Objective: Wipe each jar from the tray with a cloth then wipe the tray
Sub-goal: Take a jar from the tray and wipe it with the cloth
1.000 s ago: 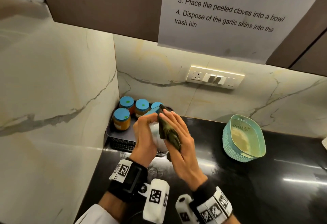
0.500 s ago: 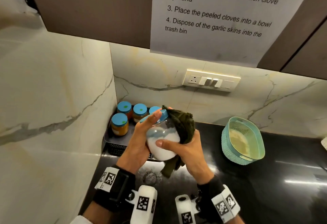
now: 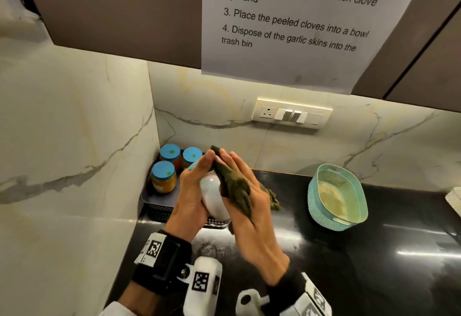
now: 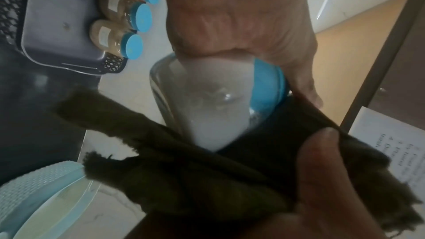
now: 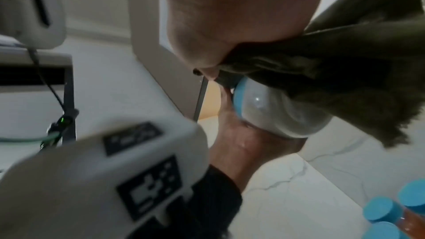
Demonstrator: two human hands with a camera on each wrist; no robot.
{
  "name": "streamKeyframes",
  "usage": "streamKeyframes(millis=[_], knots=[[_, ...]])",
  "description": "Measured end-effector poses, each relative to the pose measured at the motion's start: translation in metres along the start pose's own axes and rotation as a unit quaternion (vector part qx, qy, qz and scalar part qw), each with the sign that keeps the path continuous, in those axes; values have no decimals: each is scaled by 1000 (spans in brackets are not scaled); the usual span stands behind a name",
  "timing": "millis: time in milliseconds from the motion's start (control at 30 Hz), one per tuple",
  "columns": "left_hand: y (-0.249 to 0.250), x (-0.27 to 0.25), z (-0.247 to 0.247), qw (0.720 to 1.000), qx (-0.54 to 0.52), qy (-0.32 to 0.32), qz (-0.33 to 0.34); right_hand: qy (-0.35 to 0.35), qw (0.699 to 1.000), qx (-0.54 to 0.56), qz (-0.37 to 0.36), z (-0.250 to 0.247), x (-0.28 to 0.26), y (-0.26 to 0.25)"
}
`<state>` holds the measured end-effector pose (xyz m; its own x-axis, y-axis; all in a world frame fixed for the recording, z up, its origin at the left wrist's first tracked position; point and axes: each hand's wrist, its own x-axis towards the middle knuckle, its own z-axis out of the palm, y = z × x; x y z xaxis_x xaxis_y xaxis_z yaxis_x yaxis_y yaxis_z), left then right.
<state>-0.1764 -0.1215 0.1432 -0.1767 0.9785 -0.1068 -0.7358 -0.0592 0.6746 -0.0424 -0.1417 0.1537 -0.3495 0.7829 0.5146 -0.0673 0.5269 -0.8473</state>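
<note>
Near the centre of the head view, the left hand (image 3: 192,196) is wrapped around a jar (image 3: 214,199) of white powder, fingers reaching up to its blue lid (image 4: 268,86), and holds it tipped in the air above the front edge of the tray (image 3: 159,199). The right hand (image 3: 245,205) lies flat against the jar's other side with its fingers out straight, pressing a dark green cloth (image 3: 235,191) onto the glass; the thumb (image 4: 322,154) shows in the lower right of the left wrist view, lying over the cloth (some of the fabric hangs loose below the palm and a bit sticks out past the fingertips). The tray sits in the corner where the two marble walls meet, left of centre in the head view, and three more blue-lidded jars (image 3: 163,177) stand on it toward the back, holding orange and brownish contents. On the black counter (image 3: 349,265) at the right of the frame, well apart from the tray, sits a teal basket (image 3: 338,197). A switch plate (image 3: 293,113) is on the back wall above the hands, and a printed sheet (image 3: 299,23) hangs from the cupboard at the top of the frame. Both wrists carry black bands with white marker boxes (image 3: 203,283).
</note>
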Motion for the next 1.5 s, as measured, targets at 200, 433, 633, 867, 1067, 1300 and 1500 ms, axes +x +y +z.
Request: streamKeyframes(millis=[200, 433, 633, 867, 1067, 1300, 1500], knots=[[-5, -4, 6, 997, 55, 37, 33, 37, 976, 75, 202, -11, 36, 4], [-6, -2, 5, 998, 9, 61, 0, 12, 994, 60, 93, -4, 11, 4], [-2, -6, 11, 997, 29, 72, 10, 43, 994, 12, 101, -7, 10, 4], [-6, -10, 19, 991, 44, 122, 20, 32, 993, 19, 115, -11, 12, 19], [5, -15, 26, 990, 60, 124, -21, 3, 989, -148, -31, -3, -10, 24], [7, -16, 16, 989, 138, 46, -28, 31, 977, 123, 169, -34, 24, 14], [13, -6, 17, 990, 137, -8, -17, 18, 970, 177, 164, -20, 25, 0]])
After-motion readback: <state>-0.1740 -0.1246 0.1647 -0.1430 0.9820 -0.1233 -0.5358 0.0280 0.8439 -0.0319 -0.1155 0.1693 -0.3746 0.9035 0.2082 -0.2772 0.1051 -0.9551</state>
